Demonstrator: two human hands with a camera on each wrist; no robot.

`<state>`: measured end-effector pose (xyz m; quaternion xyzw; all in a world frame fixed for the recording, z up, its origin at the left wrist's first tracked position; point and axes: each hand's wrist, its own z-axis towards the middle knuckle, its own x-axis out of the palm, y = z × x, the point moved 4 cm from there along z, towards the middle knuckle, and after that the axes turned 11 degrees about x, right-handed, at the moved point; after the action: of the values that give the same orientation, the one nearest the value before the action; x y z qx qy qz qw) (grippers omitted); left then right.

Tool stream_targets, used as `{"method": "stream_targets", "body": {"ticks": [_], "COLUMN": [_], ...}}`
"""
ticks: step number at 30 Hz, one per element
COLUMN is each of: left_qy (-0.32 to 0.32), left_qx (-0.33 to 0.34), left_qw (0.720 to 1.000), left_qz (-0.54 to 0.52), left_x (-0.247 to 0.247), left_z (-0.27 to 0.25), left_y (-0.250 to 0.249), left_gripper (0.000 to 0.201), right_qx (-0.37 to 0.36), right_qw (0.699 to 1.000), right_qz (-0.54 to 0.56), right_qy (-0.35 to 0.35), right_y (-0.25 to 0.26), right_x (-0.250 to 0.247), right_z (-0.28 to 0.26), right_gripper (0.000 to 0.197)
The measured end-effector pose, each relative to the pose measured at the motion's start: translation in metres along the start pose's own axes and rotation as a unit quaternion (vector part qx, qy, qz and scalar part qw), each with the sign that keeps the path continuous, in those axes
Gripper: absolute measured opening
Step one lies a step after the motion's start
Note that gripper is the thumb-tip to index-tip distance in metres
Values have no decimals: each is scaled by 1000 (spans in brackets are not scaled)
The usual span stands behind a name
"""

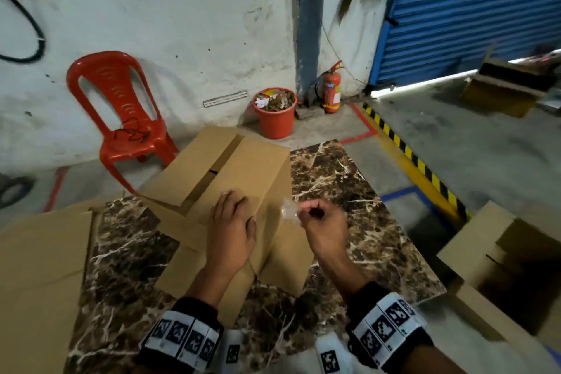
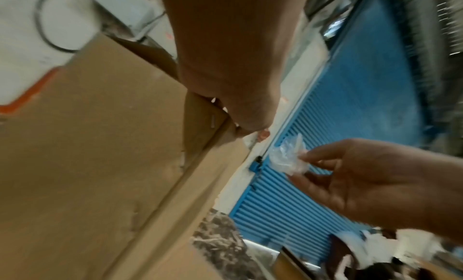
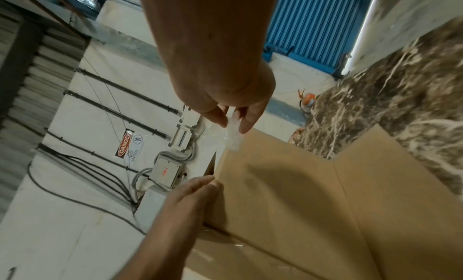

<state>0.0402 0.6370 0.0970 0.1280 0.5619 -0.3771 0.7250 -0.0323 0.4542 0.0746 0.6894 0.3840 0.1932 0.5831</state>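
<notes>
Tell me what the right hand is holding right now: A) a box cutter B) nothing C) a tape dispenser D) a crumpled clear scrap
D: the right hand pinches a crumpled clear scrap between its fingers, just beside the cardboard box that the left hand rests on.

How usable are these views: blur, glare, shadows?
Head view: centre sharp, edges smeared, glare under the blue shutter. Left wrist view: motion-blurred, yet the clear plastic scrap in the right hand reads. Right wrist view: sharp; shadow on the cardboard box.
</notes>
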Motion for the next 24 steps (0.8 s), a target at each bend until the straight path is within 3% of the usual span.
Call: {"method": "stream_targets", "body": {"ticks": [4, 6, 11, 18, 24], "left_qy": [-20, -24, 24, 150, 231], "left_qx": [72, 112, 206, 364, 494], "left_qw": [996, 987, 949, 858, 773], "left_qz": [-57, -113, -239, -331, -324], "left_x": [6, 17, 62, 118, 147], "left_z": [7, 6, -13, -74, -154], "left_y": [-33, -56, -124, -265, -392], "left_gripper": [35, 37, 28, 40, 19], "right_qx": [-1, 9, 37, 82, 119], "right_qw": [994, 987, 955, 847, 744], "right_qz": [19, 28, 37, 27, 31], "right_qy": [-105, -159, -293, -525, -657], "right_y": [-15, -26, -65, -146, -214], "right_x": [-31, -52, -127, -237, -312], "right_z": [-27, -46, -113, -232, -346], "right_gripper": [1, 5, 4, 32, 23]}}
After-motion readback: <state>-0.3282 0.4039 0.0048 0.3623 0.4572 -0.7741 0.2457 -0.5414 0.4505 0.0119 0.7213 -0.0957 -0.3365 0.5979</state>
